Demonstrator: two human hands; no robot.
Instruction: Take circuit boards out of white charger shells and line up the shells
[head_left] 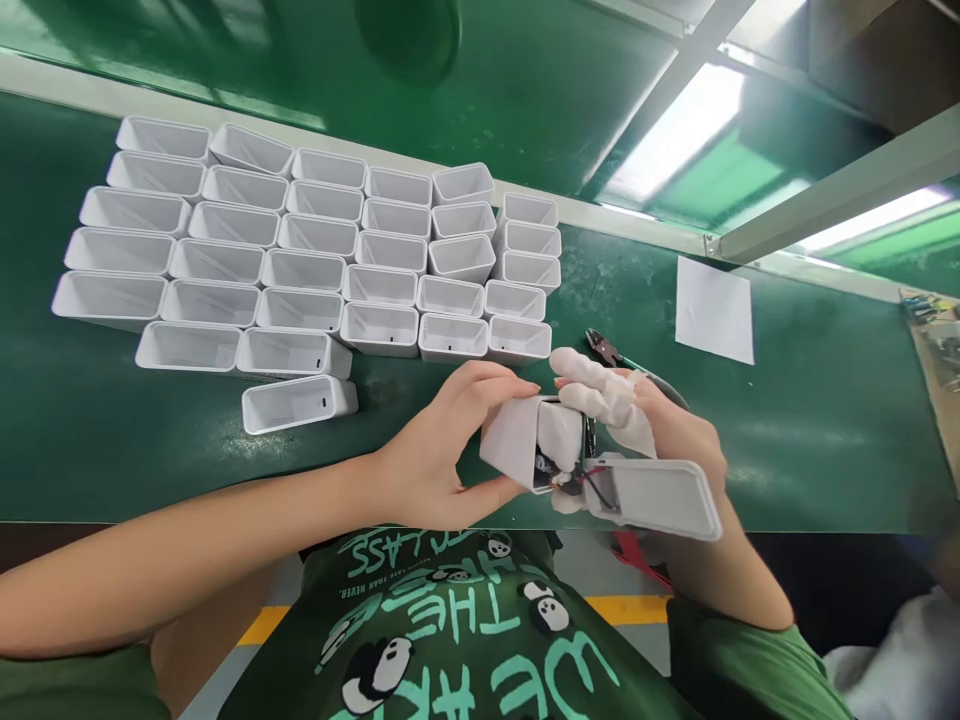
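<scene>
My left hand [442, 450] is wrapped around a white plastic box [511, 440], its open end facing right. Inside that opening sit a white wrapped block [560, 435] and small parts with wires. Red and black wires [596, 485] run from the box to a long white cover [656, 495], which lies across my right hand [679, 430]. White finger coverings [600, 385] are on several of the right fingers, which curl around the open end and the cover. The palm side of this hand is partly hidden by the cover.
Rows of open white boxes [311, 235] stand on the green table [825, 440] to the left and ahead. One box [289, 408] sits nearer my left forearm. Cutting pliers [606, 350] lie just beyond my right hand, and a white paper sheet [714, 308] farther right.
</scene>
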